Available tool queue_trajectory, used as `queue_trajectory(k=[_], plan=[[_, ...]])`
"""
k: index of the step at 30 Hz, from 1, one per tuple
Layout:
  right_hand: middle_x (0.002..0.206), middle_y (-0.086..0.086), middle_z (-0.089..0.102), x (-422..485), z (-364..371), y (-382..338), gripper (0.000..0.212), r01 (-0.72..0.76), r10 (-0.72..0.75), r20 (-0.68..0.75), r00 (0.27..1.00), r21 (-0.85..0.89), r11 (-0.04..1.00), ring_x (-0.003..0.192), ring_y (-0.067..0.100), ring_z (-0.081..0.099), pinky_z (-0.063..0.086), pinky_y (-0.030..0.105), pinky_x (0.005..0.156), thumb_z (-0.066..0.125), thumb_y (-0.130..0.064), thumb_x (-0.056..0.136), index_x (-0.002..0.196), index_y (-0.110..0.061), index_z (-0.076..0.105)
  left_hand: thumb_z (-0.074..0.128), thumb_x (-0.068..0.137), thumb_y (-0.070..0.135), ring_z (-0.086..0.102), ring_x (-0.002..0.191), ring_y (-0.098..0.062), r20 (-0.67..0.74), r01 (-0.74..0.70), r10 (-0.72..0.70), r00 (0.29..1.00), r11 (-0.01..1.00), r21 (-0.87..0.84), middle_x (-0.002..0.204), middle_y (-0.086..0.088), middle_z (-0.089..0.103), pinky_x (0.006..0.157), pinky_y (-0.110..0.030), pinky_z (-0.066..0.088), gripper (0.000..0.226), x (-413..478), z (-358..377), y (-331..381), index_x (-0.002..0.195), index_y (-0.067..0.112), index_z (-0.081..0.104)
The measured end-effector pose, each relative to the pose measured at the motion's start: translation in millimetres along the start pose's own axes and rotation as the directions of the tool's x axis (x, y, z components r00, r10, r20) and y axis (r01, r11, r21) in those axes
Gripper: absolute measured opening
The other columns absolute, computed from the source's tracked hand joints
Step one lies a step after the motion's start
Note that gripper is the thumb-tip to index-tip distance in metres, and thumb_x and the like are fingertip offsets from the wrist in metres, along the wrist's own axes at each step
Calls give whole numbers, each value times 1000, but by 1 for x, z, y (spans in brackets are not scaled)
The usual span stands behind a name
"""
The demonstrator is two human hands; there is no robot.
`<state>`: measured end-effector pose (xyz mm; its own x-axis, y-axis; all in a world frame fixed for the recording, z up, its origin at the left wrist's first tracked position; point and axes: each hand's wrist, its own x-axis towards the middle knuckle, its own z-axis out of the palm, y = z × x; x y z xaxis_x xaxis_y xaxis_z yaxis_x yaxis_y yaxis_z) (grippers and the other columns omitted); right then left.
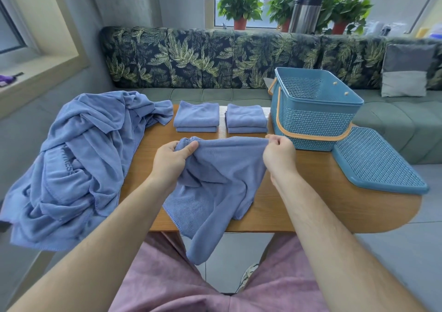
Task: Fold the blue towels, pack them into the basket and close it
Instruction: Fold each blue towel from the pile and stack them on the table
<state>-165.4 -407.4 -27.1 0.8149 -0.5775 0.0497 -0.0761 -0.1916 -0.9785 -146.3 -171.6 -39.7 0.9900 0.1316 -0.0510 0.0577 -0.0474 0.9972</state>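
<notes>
Head view of a wooden table (299, 206) at which a person is seated, both bare forearms extended over it. A blue towel (215, 180) is held up by its top edge: the left hand (171, 161) is clenched on a bunched corner, thumb pressed over the cloth, while the right hand (278, 154) pinches the opposite corner between thumb and fingers. The edge between the hands is drawn nearly straight; the rest of the towel sags onto the table and hangs over its near edge, in front of the person's pink shorts (167, 283).

Beyond the hands, two stacks of folded towels are seen side by side near the far edge — the left stack (196, 116) and the right stack (246, 118), close together but apart. A large heap of unfolded blue towels (79, 158) is spread over the left end of the table and spills past it.

At the right, the blue perforated basket (318, 111) stands upright and open, its tan handle (308, 136) lowered against the front wall. The basket lid (378, 161) lies flat on the table just beside the basket, nearer the viewer. Behind the table a leaf-patterned sofa (203, 58) is visible, and potted plants (239, 3) stand on the window sill.
</notes>
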Motion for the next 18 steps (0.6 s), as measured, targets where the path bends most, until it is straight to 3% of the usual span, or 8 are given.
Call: queue_trajectory(k=[2,3,5,7,9,12,15,18], plan=[[94,-3,65,0,-2,2,12,-26,25,14,1000,60,998,79,11,58,48,22,66,54,-17,99,106,-17,64,76,88,34,61,74,-16,4,21,-21,1000,1000,5,80,-7,68,67,-31,51,37,1,0,-6,91,-2,68],[95,-2,65,0,-3,4,13,-73,69,47,996,87,994,80,12,60,51,21,70,61,-16,95,108,-15,65,76,88,35,59,72,-17,10,43,-43,999,999,15,78,-7,65,65,-30,49,36,2,-1,-9,84,0,66],[101,5,67,2,-6,15,32,-249,228,146,963,147,957,91,19,64,54,33,84,73,-10,84,116,-7,65,75,87,41,56,71,-19,21,103,-104,994,993,59,76,-7,61,65,-31,46,40,4,-6,-17,77,6,59],[94,12,67,-2,-13,25,38,-460,408,268,873,170,872,86,24,64,53,38,79,70,3,85,122,7,62,69,90,46,61,79,-22,2,151,-152,988,981,120,85,-7,71,74,-35,50,44,6,-14,-23,81,4,65],[92,14,68,-12,-22,34,39,-578,518,365,773,72,813,84,25,65,54,37,77,66,8,88,126,9,60,64,94,44,64,88,-23,-54,147,-138,989,969,201,93,-6,73,78,-36,50,38,6,-22,-28,89,7,70],[98,10,69,-21,-35,44,58,-558,551,429,716,-123,821,81,20,65,54,32,69,71,1,89,142,-5,47,66,92,46,65,95,-24,-42,89,-79,996,941,326,94,-2,70,74,-34,48,35,4,-32,-30,91,11,68],[104,6,70,-24,-44,53,52,-456,507,402,762,-223,862,81,16,64,50,27,61,77,-15,88,134,-22,53,76,78,61,64,86,-17,68,38,-74,995,900,433,89,2,70,70,-30,46,46,-2,-35,-27,90,17,68],[110,5,71,-27,-48,59,38,-408,419,331,845,-105,907,92,20,67,55,31,70,79,-22,85,120,-21,62,78,78,55,63,76,-16,152,-31,-71,986,812,583,78,2,69,64,-29,44,35,-2,-34,-23,86,22,71]])
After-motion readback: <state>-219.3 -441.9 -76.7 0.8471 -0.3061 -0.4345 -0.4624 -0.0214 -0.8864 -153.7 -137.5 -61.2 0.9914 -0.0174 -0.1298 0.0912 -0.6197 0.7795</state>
